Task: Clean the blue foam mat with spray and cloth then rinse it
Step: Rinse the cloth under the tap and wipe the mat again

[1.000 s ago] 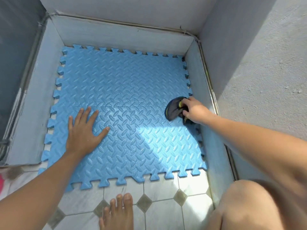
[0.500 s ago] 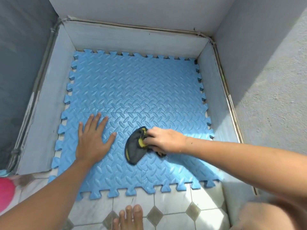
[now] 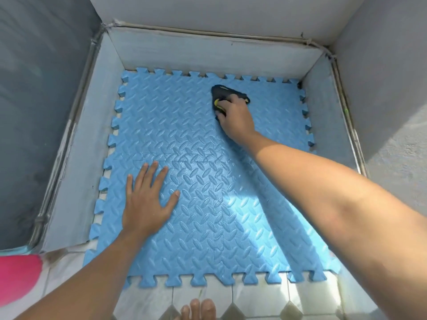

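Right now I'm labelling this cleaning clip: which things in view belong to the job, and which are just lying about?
Job: blue foam mat; dark cloth, gripped by the right hand; left hand, flat on the mat.
Lying about: pink object at the left edge; tiled floor.

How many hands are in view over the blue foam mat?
2. The left hand lies flat on the blue foam mat, near-left; the right hand grips a dark cloth with yellow trim near the far right corner.

A white ceramic tile floor with grey diamond insets (image 3: pixel 258 295) is sunlit. Beyond this floor, pale grey skirting boards (image 3: pixel 208 51) line rough grey plaster walls (image 3: pixel 392 65).
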`<act>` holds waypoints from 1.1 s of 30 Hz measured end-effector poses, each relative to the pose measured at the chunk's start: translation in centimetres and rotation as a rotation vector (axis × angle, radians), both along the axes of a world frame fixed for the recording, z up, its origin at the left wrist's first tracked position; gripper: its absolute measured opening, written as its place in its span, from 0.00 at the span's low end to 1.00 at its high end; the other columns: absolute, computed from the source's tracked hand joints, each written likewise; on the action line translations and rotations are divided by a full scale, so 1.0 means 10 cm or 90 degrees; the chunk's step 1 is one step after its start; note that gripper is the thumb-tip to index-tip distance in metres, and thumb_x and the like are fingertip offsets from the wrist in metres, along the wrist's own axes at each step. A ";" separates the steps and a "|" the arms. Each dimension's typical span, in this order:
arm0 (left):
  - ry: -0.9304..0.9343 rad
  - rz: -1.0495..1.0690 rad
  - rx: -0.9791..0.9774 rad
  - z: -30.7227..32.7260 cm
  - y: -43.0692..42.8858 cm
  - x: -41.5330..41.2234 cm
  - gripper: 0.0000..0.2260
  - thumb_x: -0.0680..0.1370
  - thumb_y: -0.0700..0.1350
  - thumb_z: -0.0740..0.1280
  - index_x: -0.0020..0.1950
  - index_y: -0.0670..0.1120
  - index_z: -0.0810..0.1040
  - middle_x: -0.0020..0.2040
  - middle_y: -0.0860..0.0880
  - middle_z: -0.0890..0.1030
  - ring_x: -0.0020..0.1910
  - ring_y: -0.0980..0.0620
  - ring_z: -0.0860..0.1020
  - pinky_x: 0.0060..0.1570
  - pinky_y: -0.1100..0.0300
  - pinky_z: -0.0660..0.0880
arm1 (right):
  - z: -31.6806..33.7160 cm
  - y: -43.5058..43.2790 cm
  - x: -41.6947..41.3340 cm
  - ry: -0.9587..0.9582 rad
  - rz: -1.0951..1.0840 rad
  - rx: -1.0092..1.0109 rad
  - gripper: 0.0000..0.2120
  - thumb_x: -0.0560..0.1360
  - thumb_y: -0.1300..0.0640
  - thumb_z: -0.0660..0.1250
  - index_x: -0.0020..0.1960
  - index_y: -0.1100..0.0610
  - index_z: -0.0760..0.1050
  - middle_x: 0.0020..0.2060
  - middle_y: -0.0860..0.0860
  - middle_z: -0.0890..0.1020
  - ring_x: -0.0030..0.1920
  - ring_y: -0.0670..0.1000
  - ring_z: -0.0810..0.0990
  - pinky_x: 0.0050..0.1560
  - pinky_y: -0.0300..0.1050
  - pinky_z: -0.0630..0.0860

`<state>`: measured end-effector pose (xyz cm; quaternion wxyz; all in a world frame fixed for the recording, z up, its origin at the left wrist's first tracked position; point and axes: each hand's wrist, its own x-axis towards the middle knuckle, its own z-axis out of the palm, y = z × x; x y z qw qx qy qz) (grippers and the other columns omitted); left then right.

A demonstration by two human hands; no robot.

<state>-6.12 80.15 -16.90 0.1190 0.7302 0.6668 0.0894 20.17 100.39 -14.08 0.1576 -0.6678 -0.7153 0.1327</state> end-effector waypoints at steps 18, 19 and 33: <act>-0.016 -0.004 0.021 -0.02 0.02 -0.03 0.31 0.78 0.64 0.59 0.79 0.53 0.64 0.81 0.51 0.60 0.82 0.50 0.53 0.79 0.41 0.48 | -0.04 0.79 1.35 -0.116 -0.362 -0.092 0.19 0.81 0.62 0.58 0.71 0.61 0.71 0.71 0.62 0.70 0.71 0.66 0.70 0.66 0.57 0.70; -0.013 -0.002 0.018 -0.01 0.02 -0.03 0.31 0.78 0.64 0.59 0.79 0.53 0.64 0.81 0.51 0.60 0.82 0.50 0.53 0.79 0.41 0.48 | -0.06 0.70 1.64 -0.119 -0.405 -0.114 0.20 0.81 0.62 0.58 0.72 0.63 0.70 0.71 0.63 0.70 0.71 0.66 0.70 0.67 0.57 0.70; -0.003 -0.007 0.004 0.01 0.01 -0.04 0.31 0.80 0.65 0.58 0.80 0.54 0.62 0.82 0.52 0.58 0.82 0.51 0.50 0.80 0.43 0.45 | 0.04 -2.16 0.69 -0.078 0.596 -0.065 0.15 0.81 0.52 0.65 0.68 0.50 0.75 0.61 0.54 0.77 0.54 0.55 0.76 0.44 0.48 0.80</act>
